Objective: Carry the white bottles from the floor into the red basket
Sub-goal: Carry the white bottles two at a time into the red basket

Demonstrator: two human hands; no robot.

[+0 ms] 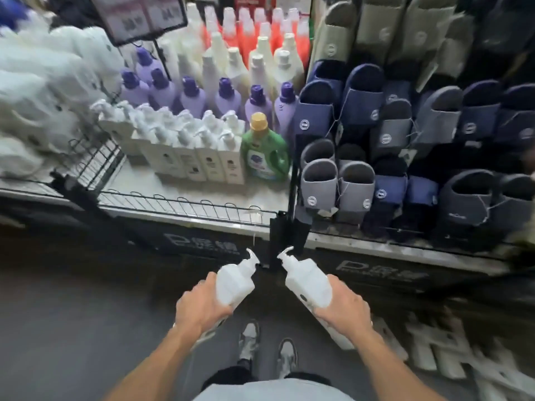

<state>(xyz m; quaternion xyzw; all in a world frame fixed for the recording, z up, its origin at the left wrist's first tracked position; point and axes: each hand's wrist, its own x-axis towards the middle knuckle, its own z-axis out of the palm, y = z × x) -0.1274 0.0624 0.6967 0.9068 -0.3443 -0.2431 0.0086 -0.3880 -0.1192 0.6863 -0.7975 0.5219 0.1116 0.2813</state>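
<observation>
My left hand (202,306) grips a white pump bottle (236,280) by its base, nozzle pointing up and away. My right hand (343,306) grips another white pump bottle (308,280) the same way. Both bottles are held in front of me above the dark floor, close to the shelf edge. More white bottles (434,351) lie on the floor at the lower right, blurred. No red basket is in view.
A wire-fronted shelf (188,205) holds a row of white pump bottles (188,146), a green jug (265,149), and purple, cream and orange bottles behind. To the right hang racks of grey and navy slippers (390,140). My feet (266,351) stand on dark floor.
</observation>
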